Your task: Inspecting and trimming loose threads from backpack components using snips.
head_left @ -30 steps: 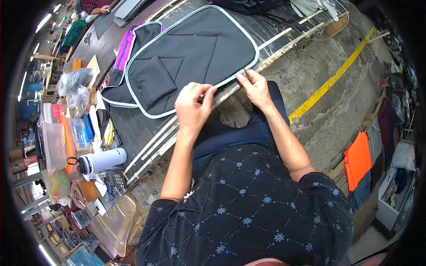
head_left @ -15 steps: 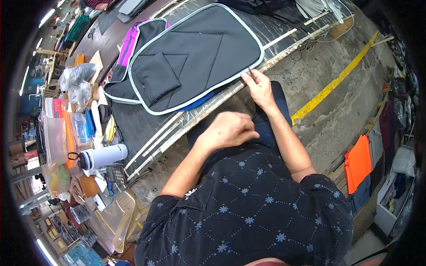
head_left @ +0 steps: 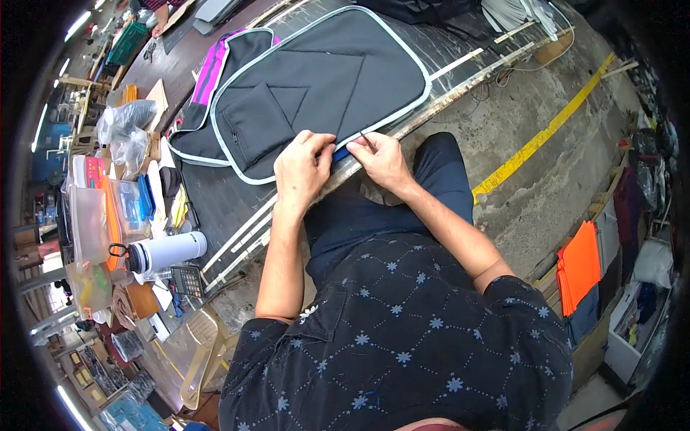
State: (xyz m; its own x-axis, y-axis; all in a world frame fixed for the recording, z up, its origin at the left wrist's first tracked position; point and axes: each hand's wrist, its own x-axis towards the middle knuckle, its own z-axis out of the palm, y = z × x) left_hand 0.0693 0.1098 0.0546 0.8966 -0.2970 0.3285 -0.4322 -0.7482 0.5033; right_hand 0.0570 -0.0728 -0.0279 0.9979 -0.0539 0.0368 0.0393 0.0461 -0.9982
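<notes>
A black padded fabric panel [head_left: 327, 79] with light grey edge binding lies on the table, a zipped black pocket [head_left: 257, 123] stitched on its left part. My left hand [head_left: 302, 169] is closed in a pinch at the panel's near edge, thumb against forefinger. Just to its right, my right hand [head_left: 386, 164] has its fingers closed round a slim dark pointed tool [head_left: 367, 141], its tip at the binding. Whether the tool is a snip or tweezers cannot be made out. A bit of blue fabric [head_left: 342, 154] shows under the edge between the hands.
Behind the panel lies a black and magenta piece [head_left: 208, 75] with grey binding. A white bottle [head_left: 169, 253], a calculator [head_left: 188, 281] and plastic bags [head_left: 126, 126] crowd the left side. The worn table edge [head_left: 460, 92] runs diagonally before me. Orange sheets [head_left: 579, 267] hang at right.
My left hand has come up from near my lap to the panel's near edge. My right hand has slid left along the binding with the dark tool. The panel has hardly shifted.
</notes>
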